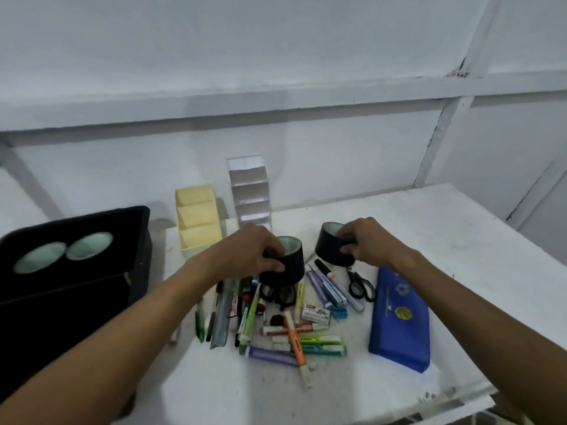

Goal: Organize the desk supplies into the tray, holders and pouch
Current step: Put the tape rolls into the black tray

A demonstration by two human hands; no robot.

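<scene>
Tape rolls (294, 265) (329, 250) — fingers of each hand (260, 253) (365, 240) clamped round one, half hiding both.

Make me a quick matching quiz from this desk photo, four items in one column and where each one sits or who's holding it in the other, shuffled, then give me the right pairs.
Column one:
1. blue pouch
2. yellow holder
3. scissors
4. black tray

Column two:
A. at the left edge of the desk, with two tape rolls inside
B. at the back of the desk, left of the white holder
C. flat on the desk at the right of the pile
D. on the desk just below the tape roll that the right hand grips

Pairs: 1-C, 2-B, 3-D, 4-A
</scene>
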